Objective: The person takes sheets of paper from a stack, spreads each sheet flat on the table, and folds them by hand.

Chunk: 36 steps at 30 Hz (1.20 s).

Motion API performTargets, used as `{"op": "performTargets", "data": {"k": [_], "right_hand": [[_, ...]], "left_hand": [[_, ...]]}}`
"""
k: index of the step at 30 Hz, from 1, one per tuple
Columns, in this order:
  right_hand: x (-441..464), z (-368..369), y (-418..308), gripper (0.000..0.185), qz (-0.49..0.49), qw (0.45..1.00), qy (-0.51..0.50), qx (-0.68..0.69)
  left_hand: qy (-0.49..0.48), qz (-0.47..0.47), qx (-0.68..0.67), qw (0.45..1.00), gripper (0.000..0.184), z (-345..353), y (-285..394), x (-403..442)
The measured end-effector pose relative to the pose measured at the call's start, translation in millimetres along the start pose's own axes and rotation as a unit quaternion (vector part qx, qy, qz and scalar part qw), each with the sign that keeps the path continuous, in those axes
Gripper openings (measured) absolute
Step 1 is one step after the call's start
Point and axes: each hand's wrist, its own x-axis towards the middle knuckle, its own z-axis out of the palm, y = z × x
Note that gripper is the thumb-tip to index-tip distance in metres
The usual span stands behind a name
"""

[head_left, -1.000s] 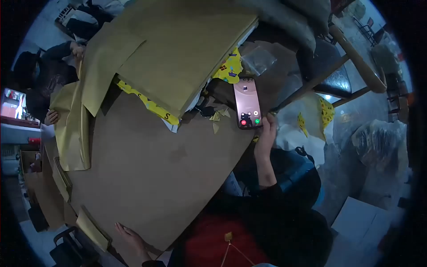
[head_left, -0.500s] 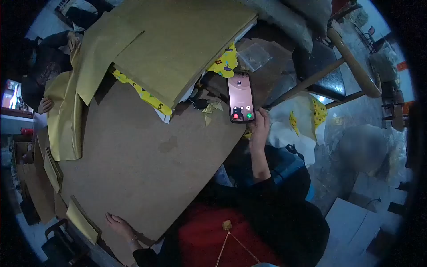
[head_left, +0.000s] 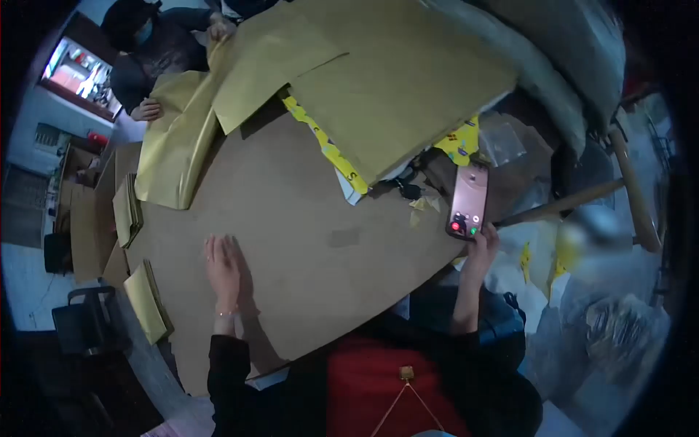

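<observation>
A lit phone [head_left: 470, 197] with red and green call buttons lies near the right edge of the brown tabletop [head_left: 291, 269]. My right hand [head_left: 480, 251] is at its lower end, with fingertips touching the phone and the fingers together. Over the left part of the tabletop, my left hand [head_left: 223, 268] is flat with fingers stretched out, holding nothing. Large brown paper sheets [head_left: 393, 80] cover the far side, with yellow printed paper [head_left: 331, 149] showing below their edge. Scraps and a small dark object [head_left: 410, 191] are left of the phone.
Across the table a person [head_left: 156, 51] holds a folded brown sheet [head_left: 171, 146]. Folded brown packets [head_left: 148, 302] rest at the left edge. A wooden chair frame [head_left: 637, 189] and plastic-wrapped bundles [head_left: 622, 331] are at the right. A dark chair [head_left: 84, 320] stands at the left.
The view has shifted, so the table's contents appear further right. My left hand has moved forward over the tabletop from its near left edge. My right hand stays at the phone.
</observation>
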Motion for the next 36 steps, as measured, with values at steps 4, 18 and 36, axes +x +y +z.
{"op": "performTargets", "data": {"k": [4,18,36], "right_hand": [[3,0,2,0.039,0.003,0.999,-0.003,0.052],[-4,7,-8,0.04,0.016,0.999,0.036,-0.006],[1,-2,-5,0.04,0.052,0.998,0.017,0.011]], "left_hand": [[0.059,0.079,-0.097,0.99,0.047,24,45,79],[-0.194,-0.222,-0.721,0.627,0.044,79,154,215],[-0.12,0.374,-0.166,0.904,0.069,21,259,158]]}}
